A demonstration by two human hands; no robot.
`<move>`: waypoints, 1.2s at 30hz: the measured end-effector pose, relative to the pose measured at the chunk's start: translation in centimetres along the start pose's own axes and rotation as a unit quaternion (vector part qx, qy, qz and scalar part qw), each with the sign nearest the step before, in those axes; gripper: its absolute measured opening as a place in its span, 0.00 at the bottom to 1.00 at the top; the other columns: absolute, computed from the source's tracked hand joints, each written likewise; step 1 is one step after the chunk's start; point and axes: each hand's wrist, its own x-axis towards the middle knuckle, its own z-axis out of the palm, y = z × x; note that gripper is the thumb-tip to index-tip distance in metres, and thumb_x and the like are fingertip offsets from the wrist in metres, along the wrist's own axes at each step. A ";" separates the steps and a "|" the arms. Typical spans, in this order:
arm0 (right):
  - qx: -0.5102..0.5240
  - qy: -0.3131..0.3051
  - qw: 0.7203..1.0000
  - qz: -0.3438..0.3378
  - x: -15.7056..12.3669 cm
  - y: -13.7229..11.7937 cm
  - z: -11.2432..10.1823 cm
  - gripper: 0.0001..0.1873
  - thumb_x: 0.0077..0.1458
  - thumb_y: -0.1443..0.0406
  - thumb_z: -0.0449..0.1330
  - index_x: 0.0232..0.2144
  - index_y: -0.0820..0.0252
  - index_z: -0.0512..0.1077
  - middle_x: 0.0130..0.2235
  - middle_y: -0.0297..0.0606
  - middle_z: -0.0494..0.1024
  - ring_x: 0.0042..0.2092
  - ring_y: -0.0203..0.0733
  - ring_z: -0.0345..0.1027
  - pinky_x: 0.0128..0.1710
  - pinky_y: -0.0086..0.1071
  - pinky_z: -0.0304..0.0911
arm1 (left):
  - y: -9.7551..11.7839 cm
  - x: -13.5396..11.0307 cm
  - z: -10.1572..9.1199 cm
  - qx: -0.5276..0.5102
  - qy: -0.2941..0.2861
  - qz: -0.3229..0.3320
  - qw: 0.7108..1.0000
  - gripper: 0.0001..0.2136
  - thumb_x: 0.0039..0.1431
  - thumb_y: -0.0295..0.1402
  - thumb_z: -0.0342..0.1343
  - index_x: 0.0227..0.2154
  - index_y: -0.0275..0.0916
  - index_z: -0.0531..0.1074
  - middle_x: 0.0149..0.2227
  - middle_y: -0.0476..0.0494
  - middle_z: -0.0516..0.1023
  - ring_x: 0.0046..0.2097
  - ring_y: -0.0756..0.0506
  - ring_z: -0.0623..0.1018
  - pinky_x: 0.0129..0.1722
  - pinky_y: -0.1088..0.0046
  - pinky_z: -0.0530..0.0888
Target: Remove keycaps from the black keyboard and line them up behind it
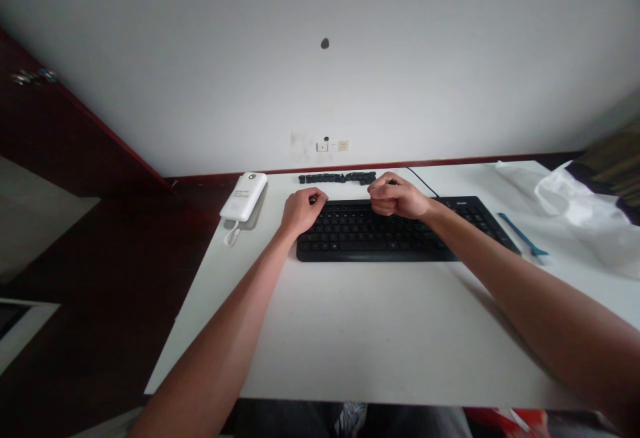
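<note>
1. Black plastic keyboard (pixel 380 245), just one, lies under my fingers in the head view. My left hand (pixel 303 213) curls half-closed on its upper keys; I cannot tell if it grips anything.
2. My right hand (pixel 397 198) is bunched, its fingertips (pixel 373 189) drawn together at the top edge, hold unclear.
3. Beyond the fingers, loose black keycaps (pixel 337 178), too small to count, sit together in one row. Left of them is one white power bank (pixel 243 197); right of them, one blue plastic tool (pixel 523 233).

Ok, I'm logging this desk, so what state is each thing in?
Black rectangular keyboard: flat.
Left hand: curled on keyboard.
Right hand: closed over keyboard.
Small black keycaps: lined in a row.
White rounded power bank: lying flat, cable looped.
White plastic bag: crumpled.
Slender blue tool: lying flat.
</note>
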 end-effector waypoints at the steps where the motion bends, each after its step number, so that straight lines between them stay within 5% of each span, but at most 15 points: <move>1: -0.004 -0.002 1.000 0.001 0.0 0.1 0.1 0.26 0.57 0.66 0.62 0.15 0.57 0.53 0.17 0.23 0.48 0.17 0.27 0.39 0.17 0.28 0.37 | 0.0 0.0 0.0 0.000 -0.001 0.000 1.000 0.10 0.65 0.35 0.55 0.32 0.45 0.80 0.38 0.50 0.85 0.43 0.43 0.82 0.44 0.70 0.73; 15: 0.037 -0.001 0.999 0.018 0.1 0.1 0.4 0.25 0.56 0.65 0.62 0.16 0.56 0.51 0.16 0.22 0.46 0.18 0.27 0.36 0.17 0.28 0.35 | 0.0 0.1 0.0 -0.001 -0.004 -0.010 1.000 0.10 0.66 0.35 0.55 0.32 0.45 0.81 0.39 0.50 0.85 0.43 0.43 0.82 0.46 0.70 0.74; 22: -0.024 0.187 0.981 -0.047 -0.2 -3.2 -1.0 0.25 0.58 0.60 0.57 0.18 0.53 0.47 0.16 0.23 0.42 0.18 0.31 0.34 0.17 0.32 0.37 | 0.5 -0.1 -0.2 -0.003 -0.007 -0.012 1.000 0.10 0.65 0.34 0.55 0.32 0.45 0.81 0.39 0.49 0.85 0.44 0.43 0.82 0.48 0.69 0.75; 24: -0.182 0.285 0.938 -0.075 -0.3 -3.6 -1.4 0.24 0.59 0.59 0.58 0.18 0.53 0.50 0.17 0.26 0.47 0.20 0.33 0.38 0.19 0.32 0.40 | 0.6 -0.1 -0.3 -0.005 -0.007 -0.012 1.000 0.10 0.65 0.34 0.55 0.32 0.45 0.81 0.39 0.49 0.85 0.44 0.43 0.82 0.48 0.69 0.75; 27: -0.476 0.393 0.782 -0.085 -0.4 -3.0 -2.0 0.20 0.59 0.58 0.59 0.18 0.56 0.60 0.18 0.31 0.57 0.23 0.35 0.48 0.25 0.33 0.47 | 0.6 -0.1 -0.3 -0.006 -0.006 -0.014 1.000 0.10 0.65 0.34 0.55 0.32 0.44 0.81 0.39 0.49 0.85 0.43 0.43 0.82 0.48 0.69 0.75; 29: -0.585 0.400 0.703 -0.059 -0.4 -2.1 -2.2 0.17 0.59 0.58 0.59 0.21 0.57 0.67 0.20 0.34 0.65 0.25 0.37 0.56 0.28 0.34 0.51 | 0.6 -0.1 -0.3 -0.007 -0.007 -0.015 1.000 0.10 0.65 0.34 0.55 0.32 0.44 0.81 0.38 0.49 0.85 0.43 0.43 0.82 0.48 0.69 0.75; 32: -0.646 0.335 0.685 -0.033 -0.2 -0.8 -2.5 0.13 0.62 0.59 0.56 0.33 0.59 0.78 0.33 0.41 0.80 0.32 0.43 0.69 0.34 0.34 0.59 | 0.5 0.0 -0.3 -0.009 -0.009 -0.012 1.000 0.10 0.65 0.34 0.55 0.32 0.44 0.81 0.39 0.49 0.85 0.43 0.43 0.82 0.48 0.69 0.75; 36: -0.691 0.219 0.689 -0.008 0.1 0.3 -2.9 0.18 0.62 0.68 0.54 0.49 0.58 0.79 0.51 0.44 0.80 0.43 0.46 0.75 0.42 0.35 0.65 | 0.4 0.0 -0.2 -0.009 -0.008 -0.017 1.000 0.10 0.65 0.35 0.55 0.32 0.44 0.81 0.39 0.49 0.85 0.43 0.43 0.82 0.48 0.70 0.75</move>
